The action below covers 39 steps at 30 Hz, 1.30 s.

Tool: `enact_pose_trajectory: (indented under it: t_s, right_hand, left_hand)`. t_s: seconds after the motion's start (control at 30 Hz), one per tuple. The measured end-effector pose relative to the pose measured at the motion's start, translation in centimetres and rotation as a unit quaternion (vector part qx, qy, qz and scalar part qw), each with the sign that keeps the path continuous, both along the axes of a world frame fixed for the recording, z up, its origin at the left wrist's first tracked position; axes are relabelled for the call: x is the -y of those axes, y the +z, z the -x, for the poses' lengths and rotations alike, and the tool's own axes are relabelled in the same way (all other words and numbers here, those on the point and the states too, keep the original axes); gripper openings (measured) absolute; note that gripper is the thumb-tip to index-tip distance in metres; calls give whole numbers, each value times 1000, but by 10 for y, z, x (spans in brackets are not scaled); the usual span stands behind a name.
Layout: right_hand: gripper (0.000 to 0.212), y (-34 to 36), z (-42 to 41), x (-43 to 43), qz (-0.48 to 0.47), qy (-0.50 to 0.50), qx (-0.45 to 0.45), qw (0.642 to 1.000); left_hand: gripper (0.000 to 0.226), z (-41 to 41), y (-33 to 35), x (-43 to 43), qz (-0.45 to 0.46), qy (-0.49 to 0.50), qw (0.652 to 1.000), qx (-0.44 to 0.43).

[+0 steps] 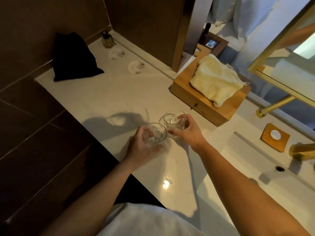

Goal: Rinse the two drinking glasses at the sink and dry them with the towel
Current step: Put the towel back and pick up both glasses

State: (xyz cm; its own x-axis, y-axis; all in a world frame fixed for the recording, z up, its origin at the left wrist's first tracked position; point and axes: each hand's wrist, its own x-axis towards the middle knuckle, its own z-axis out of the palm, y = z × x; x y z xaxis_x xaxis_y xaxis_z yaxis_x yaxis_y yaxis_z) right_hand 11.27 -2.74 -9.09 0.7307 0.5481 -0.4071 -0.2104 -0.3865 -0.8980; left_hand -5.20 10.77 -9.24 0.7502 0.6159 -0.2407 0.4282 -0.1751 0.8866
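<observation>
Two clear drinking glasses stand side by side above the pale counter, left of the sink. My left hand grips the nearer glass round its side. My right hand grips the farther glass, fingers curled over its rim side. The two glasses nearly touch. A cream towel lies folded on a wooden drawer box behind the glasses, to the right.
A gold tap hangs over the sink's right side, with a soap dish behind it. Two round coasters, a small bottle and a black bag sit at the counter's far end. Water drops shine near the front edge.
</observation>
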Motion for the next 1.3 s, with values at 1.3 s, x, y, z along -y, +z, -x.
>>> enact_pose_trajectory:
  t_s: [1.3]
  right_hand:
    - [58, 132, -33, -20, -118, 53, -52, 990]
  left_hand:
    - [60, -6, 178, -96, -160, -40, 986, 2]
